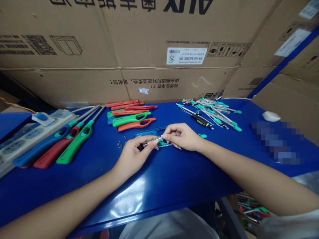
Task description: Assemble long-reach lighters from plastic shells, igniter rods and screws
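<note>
Pinched in my left hand [136, 149] is a shiny, tube-like lighter part [149, 143], held roughly level. My right hand [183, 136] is closed, its thumb and fingertips meeting at the right end of that part. The fingers hide much of the contact. Beneath both hands lies an open blue lighter handle shell [142, 133] with a green piece [162, 143] showing in it. Several small metal pins [120, 144] are scattered left of my left hand.
Orange and green lighter shells [131, 119] are piled behind. Lighter rods with green ends [214, 111] and a black-yellow screwdriver [201, 120] lie back right. Long-nosed lighters [74, 142] rest beside a power strip [27, 137] at left. A cardboard wall [147, 76] closes the back.
</note>
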Motion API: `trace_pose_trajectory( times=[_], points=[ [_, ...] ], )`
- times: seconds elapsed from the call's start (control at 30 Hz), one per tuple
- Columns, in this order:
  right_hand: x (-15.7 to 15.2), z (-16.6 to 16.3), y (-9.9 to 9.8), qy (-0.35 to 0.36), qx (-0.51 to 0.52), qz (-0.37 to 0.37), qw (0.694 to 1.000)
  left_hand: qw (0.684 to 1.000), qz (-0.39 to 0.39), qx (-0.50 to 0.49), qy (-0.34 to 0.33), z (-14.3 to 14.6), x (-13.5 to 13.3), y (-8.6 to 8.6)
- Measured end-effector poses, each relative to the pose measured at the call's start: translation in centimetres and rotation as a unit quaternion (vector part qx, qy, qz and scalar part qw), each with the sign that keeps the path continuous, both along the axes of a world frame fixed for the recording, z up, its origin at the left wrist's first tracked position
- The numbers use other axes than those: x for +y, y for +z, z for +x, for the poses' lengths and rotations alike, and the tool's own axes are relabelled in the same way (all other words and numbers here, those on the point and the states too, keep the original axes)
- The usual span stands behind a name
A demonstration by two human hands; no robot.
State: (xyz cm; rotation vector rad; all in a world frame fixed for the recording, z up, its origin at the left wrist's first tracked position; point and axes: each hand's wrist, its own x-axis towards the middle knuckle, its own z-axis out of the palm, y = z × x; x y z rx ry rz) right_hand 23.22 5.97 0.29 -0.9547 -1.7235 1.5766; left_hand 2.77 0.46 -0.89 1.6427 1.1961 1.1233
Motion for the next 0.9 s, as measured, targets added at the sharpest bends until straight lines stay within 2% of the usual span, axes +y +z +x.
trace_pose_trajectory(
  times=[0.3,0.53,0.9],
  points=[
    [-0.2,-0.4,-0.2,-0.011,-0.01,0.043,0.999,0.995,0.065,0.074,-0.002,-0.1,-0.2,0.2],
    [0.6,0.2,0.1,0.028,-0.03,-0.011,0.999,1.0,0.002,0.031,0.005,-0.2,-0.1,0.7],
    [0.8,0.1,0.0,0.02,-0.038,-0.02,0.999,0.997,0.016,0.072,0.021,-0.4,0.0,0.4]
  ],
)
